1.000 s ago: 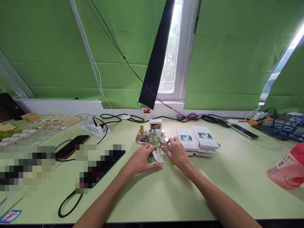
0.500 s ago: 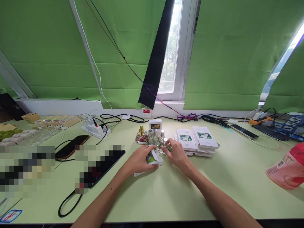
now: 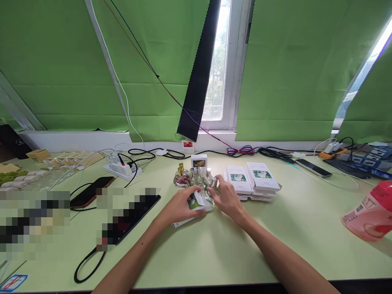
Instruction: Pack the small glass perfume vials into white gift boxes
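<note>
My left hand (image 3: 182,204) is closed around a small white carton (image 3: 202,203) with a green picture on its side and a flap sticking up at its end. Under that hand, another white carton (image 3: 183,222) lies partly covered on the table. My right hand (image 3: 226,198) grips a clear glass perfume bottle (image 3: 211,196) with a silver cap; it tilts with its base by the carton's right end. Just beyond my hands stand several more perfume bottles (image 3: 199,177), most with silver caps. A rounded pinkish bottle (image 3: 181,179) with a gold cap is at their left.
Flat white cartons (image 3: 261,178) are stacked to the right, and an upright carton (image 3: 199,161) stands behind the bottles. Left are a black tablet (image 3: 137,216), a phone (image 3: 93,191) and a power strip (image 3: 122,169). A pink pouch (image 3: 367,216) stands far right; cables run along the wall.
The perfume bottle in my right hand has tipped over more, its base now closer to the carton. My left hand keeps its grip. The whole view has shifted slightly.
</note>
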The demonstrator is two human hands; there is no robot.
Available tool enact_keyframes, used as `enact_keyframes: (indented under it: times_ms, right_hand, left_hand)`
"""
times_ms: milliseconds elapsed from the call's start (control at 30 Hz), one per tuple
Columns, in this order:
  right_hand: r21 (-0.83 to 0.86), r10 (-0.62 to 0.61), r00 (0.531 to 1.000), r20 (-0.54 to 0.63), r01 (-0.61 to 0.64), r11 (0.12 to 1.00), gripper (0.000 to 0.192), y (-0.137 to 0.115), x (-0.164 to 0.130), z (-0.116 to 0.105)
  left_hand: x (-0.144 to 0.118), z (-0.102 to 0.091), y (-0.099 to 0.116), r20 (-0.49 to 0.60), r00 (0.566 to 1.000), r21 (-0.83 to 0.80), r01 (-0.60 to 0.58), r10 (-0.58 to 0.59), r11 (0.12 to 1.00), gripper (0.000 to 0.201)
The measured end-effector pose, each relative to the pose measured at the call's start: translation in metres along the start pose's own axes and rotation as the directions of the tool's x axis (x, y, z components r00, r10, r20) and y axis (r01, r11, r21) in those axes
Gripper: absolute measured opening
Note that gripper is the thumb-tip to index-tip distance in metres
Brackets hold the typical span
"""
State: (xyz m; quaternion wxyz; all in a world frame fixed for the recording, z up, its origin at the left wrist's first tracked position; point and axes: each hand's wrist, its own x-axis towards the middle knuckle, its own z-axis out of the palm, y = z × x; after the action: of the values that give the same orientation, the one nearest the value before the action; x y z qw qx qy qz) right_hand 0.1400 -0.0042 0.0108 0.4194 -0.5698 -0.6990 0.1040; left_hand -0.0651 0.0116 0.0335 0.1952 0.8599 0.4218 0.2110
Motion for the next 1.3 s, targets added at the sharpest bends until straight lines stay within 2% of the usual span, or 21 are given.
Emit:
enact_keyframes:
  times_ms: [300, 500, 667, 967, 1300]
  right_hand:
    - [0.036, 0.043, 0.999, -0.021, -0.042, 0.998, 0.016, -0.002, -0.001, 0.002]
    - [0.079, 0.025, 0.992, -0.127, -0.015, 0.997, 0.011, -0.003, -0.002, 0.003]
    - [0.146, 0.029, 0.981, -0.192, 0.0, 0.989, 0.019, -0.004, -0.003, 0.007]
    - [0.241, 0.146, 0.977, -0.158, -0.106, 0.965, 0.026, -0.004, -0.003, 0.007]
    - [0.329, 0.235, 0.964, -0.122, -0.184, 0.926, 0.03, 0.0, -0.003, 0.012]
  left_hand:
    - [0.0, 0.003, -0.001, -0.009, 1.0, 0.0, -0.017, 0.017, 1.0, 0.056]
    - [0.0, 0.006, -0.005, -0.009, 1.0, 0.007, -0.011, 0.011, 1.0, 0.06]
    - [0.001, 0.009, -0.006, -0.023, 0.999, 0.011, -0.026, 0.026, 1.0, 0.06]
    - [0.001, 0.007, 0.006, -0.033, 0.999, 0.025, -0.033, 0.034, 0.999, 0.057]
    - [0.002, 0.015, 0.003, -0.1, 0.991, 0.007, -0.083, 0.083, 0.997, 0.059]
